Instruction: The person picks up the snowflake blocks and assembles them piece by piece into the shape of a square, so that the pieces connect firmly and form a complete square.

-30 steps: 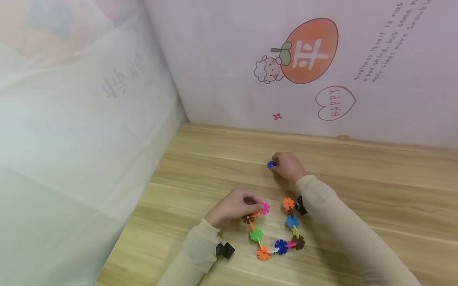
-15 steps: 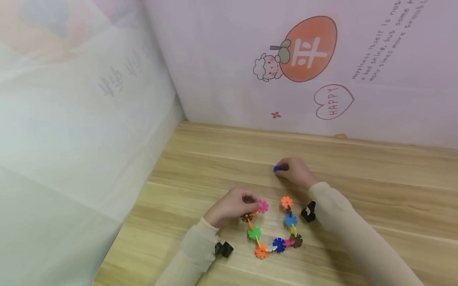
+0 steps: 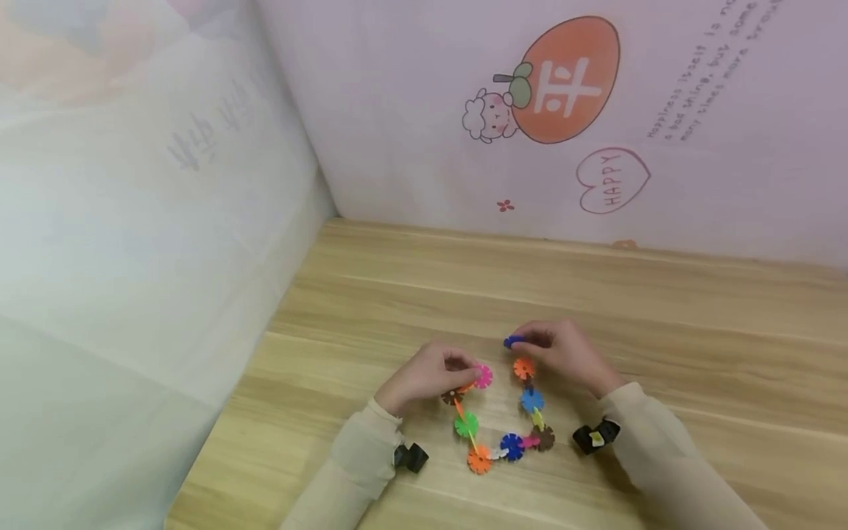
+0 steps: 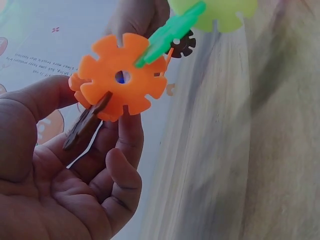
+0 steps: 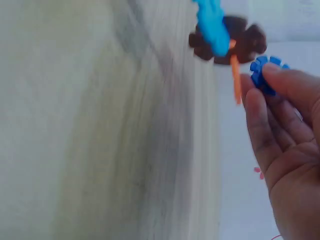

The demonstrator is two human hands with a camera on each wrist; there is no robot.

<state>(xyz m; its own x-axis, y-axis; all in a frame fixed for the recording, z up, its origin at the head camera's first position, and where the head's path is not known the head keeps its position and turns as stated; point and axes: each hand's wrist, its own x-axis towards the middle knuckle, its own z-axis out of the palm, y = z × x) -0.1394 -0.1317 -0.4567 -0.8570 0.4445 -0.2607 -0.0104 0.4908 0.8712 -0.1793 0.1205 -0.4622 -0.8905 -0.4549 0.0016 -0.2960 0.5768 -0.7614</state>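
A chain of notched plastic snowflake discs (image 3: 512,447) forms a loop with a gap at its far side. My left hand (image 3: 424,375) pinches the chain's left end, by the pink disc (image 3: 484,376). In the left wrist view an orange disc (image 4: 112,75) is in front of the fingertips, joined to a brown disc and a green disc. Between the thumb and fingers of my right hand (image 3: 570,353) is a loose blue snowflake disc (image 3: 511,341). It is just beyond the orange disc (image 3: 523,368) at the chain's right end, apparently apart from it.
The chain is over a wood-grain table (image 3: 371,294). A printed cloth wall (image 3: 424,132) stands along the far edge and a pale cloth (image 3: 132,294) along the left. Black wrist cameras (image 3: 596,436) are strapped by both sleeves.
The right hand has come nearer with the blue disc, from beyond the chain to close by its orange right end. The left hand keeps its hold on the chain, nearly still.
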